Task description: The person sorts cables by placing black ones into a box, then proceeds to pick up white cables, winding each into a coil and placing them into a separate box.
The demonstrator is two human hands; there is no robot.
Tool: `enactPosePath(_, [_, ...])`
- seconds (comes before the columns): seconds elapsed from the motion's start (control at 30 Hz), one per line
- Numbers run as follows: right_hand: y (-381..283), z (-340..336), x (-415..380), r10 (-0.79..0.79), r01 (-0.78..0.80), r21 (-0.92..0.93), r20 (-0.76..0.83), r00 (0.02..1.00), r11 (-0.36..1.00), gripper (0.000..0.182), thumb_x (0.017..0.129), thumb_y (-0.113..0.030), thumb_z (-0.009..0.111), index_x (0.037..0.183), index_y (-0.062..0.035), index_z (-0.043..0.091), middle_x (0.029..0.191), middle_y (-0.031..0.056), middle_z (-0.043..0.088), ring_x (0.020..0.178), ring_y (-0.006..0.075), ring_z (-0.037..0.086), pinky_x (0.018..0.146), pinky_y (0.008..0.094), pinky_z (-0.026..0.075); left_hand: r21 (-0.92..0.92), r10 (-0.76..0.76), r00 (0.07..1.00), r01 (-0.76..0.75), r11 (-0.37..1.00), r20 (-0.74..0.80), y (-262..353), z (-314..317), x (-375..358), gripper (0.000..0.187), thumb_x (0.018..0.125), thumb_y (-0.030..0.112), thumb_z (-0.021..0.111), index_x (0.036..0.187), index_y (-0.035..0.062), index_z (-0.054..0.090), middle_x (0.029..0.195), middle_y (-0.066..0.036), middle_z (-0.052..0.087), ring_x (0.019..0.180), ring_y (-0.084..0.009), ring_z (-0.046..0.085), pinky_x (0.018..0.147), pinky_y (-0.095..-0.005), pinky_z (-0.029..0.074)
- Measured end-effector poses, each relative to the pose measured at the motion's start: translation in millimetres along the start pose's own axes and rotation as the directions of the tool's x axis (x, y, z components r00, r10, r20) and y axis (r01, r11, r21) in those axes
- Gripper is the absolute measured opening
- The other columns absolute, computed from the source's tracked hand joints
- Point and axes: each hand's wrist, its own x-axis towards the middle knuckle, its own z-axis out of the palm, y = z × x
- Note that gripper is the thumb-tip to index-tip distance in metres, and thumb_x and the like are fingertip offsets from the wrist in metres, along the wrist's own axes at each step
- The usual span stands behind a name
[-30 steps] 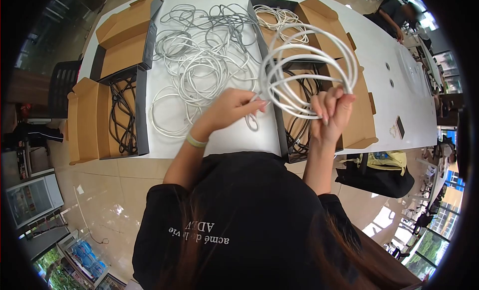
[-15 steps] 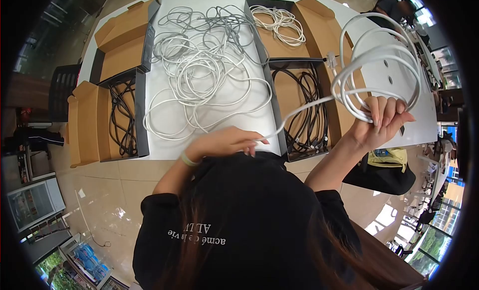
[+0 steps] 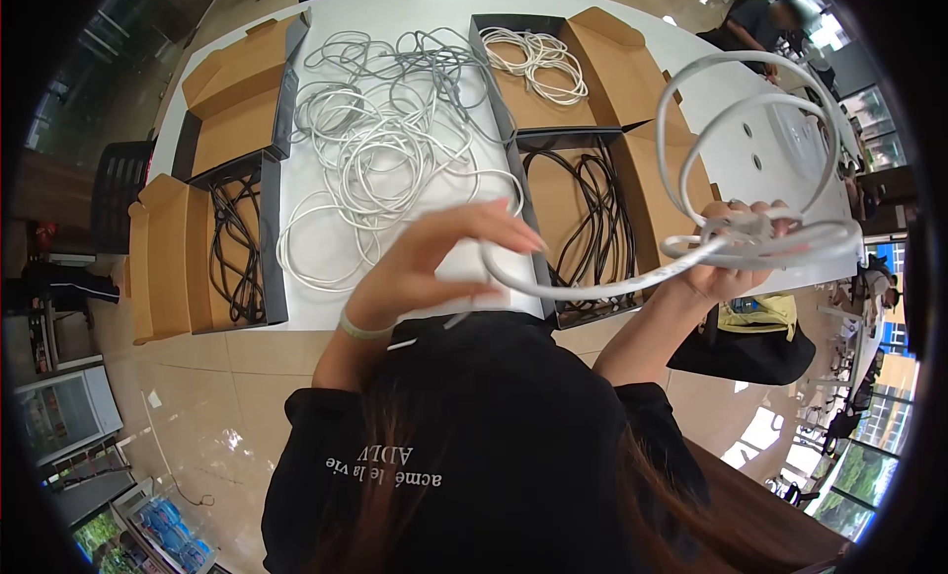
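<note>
My right hand, raised at the right, is closed around a coiled white network cable; its big loops stand up above the fist and others sag forward over it. From that fist, one strand runs left in a curve to my left hand. The left hand is blurred, with thumb and fingers spread apart, and the strand bends up between them close to the fingertips. A short white piece, smeared by motion, shows under the left thumb. Beyond this hand, a tangle of white and grey cables lies on the white table.
Right of the tangle, one box contains a white cable bundle; a nearer box contains black cables. At left, black cables lie in the near box, behind it an open box. A person is at far right.
The left hand has opened, its fingers spreading from the strand. The loops in the right hand have turned and partly dropped forward, and the strand between the hands hangs lower.
</note>
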Motion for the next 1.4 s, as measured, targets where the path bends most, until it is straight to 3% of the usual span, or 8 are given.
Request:
enactPosePath(0.17, [14, -7, 10, 0.215, -0.316, 0.607, 0.236, 0.948, 0.729, 0.032, 0.093, -0.042, 0.043, 0.095, -0.0101, 0.050, 0.053, -0.0044, 0.040, 0.041, 0.0041, 0.040, 0.041, 0.0163, 0.035, -0.087, -0.035, 0.918, 0.075, 0.993, 0.394, -3, -15, 5, 0.116, 0.051, 0.045, 0.083, 0.139, -0.0006, 0.023, 0.136, -0.018, 0.039, 0.127, -0.0276, 0.036, 0.107, -0.0428, 0.022])
enactPosePath(0.3, [27, 15, 8, 0.315, -0.438, 0.560, 0.307, 0.898, 0.703, 0.035, 0.093, -0.037, 0.046, 0.098, -0.0031, 0.054, 0.055, -0.0003, 0.045, 0.042, 0.0061, 0.040, 0.037, 0.0184, 0.037, -0.050, -0.042, 0.978, 0.033, 0.998, -0.204, 7, -13, 37, 0.125, 0.053, 0.077, 0.061, 0.140, -0.0023, 0.017, 0.137, -0.020, 0.035, 0.123, -0.0327, 0.041, 0.102, -0.0463, 0.031])
enactPosePath(0.4, [32, 28, 3, 0.511, -0.624, 0.559, 0.368, 0.777, 0.546, 0.045, 0.092, -0.048, 0.038, 0.088, -0.0052, 0.052, 0.048, -0.0026, 0.039, 0.036, 0.0022, 0.032, 0.035, 0.0149, 0.030, -0.153, -0.106, 0.958, 0.151, 0.977, 0.268, 6, -38, 61, 0.125, 0.055, 0.090, 0.036, 0.138, -0.0019, 0.022, 0.129, -0.022, 0.044, 0.108, -0.0313, 0.055, 0.089, -0.0441, 0.047])
enactPosePath(0.73, [43, 59, -2, 0.529, -0.513, -0.225, 0.010, 0.849, 0.828, 0.035, 0.094, -0.035, 0.043, 0.083, -0.0028, 0.047, 0.053, -0.0004, 0.039, 0.040, 0.0052, 0.032, 0.038, 0.0186, 0.028, -0.473, -0.104, 0.995, 0.092, 0.876, 0.000, 5, -6, 52, 0.027, 0.077, 0.029, 0.068, 0.080, 0.0042, 0.056, 0.072, -0.010, 0.057, 0.068, -0.0165, 0.060, 0.070, -0.0345, 0.052])
enactPosePath(1.03, [63, 68, -17, 0.699, -0.606, -0.394, 0.154, 0.698, 0.691, 0.038, 0.096, -0.039, 0.035, 0.088, -0.0033, 0.044, 0.052, 0.0014, 0.041, 0.038, 0.0066, 0.034, 0.039, 0.0199, 0.033, -0.877, 0.084, 0.977, 0.139, 0.460, 0.198, 11, -36, 44, 0.062, 0.089, 0.057, 0.037, 0.093, -0.0046, 0.045, 0.079, -0.007, 0.044, 0.045, -0.0025, 0.043, 0.039, -0.0185, 0.045])
enactPosePath(1.17, [64, 55, -14, 0.749, -0.646, -0.413, 0.159, 0.643, 0.642, 0.042, 0.097, -0.041, 0.033, 0.086, -0.0037, 0.049, 0.051, -0.0020, 0.044, 0.043, 0.0039, 0.040, 0.044, 0.0165, 0.034, -0.728, -0.347, 0.929, 0.328, 0.602, 0.131, 26, -30, 35, 0.040, 0.092, 0.046, 0.042, 0.077, 0.0089, 0.041, 0.057, 0.008, 0.034, 0.038, 0.0032, 0.026, 0.033, -0.0133, 0.017])
enactPosePath(1.3, [90, 43, -32, 0.671, -0.659, -0.157, 0.304, 0.676, 0.735, 0.102, 0.068, -0.079, 0.041, 0.132, -0.0006, 0.028, 0.113, 0.0198, 0.052, 0.096, 0.0221, 0.057, 0.082, 0.0297, 0.046, -0.909, -0.117, 0.968, 0.251, 0.334, 0.224, 13, -24, 36, 0.037, 0.094, 0.044, 0.038, 0.075, 0.0119, 0.039, 0.056, 0.008, 0.035, 0.036, 0.0024, 0.026, 0.031, -0.0141, 0.017])
enactPosePath(1.4, [111, 28, -58, 0.815, -0.788, -0.261, 0.349, 0.462, 0.558, 0.106, 0.066, -0.067, 0.062, 0.140, -0.0046, 0.019, 0.127, 0.0186, 0.045, 0.120, 0.0273, 0.043, 0.102, 0.0392, 0.030, -0.963, 0.091, 0.976, 0.176, 0.201, 0.198, 12, -29, 38, 0.038, 0.094, 0.042, 0.038, 0.073, 0.0103, 0.038, 0.054, 0.005, 0.037, 0.033, -0.0003, 0.030, 0.028, -0.0154, 0.020])
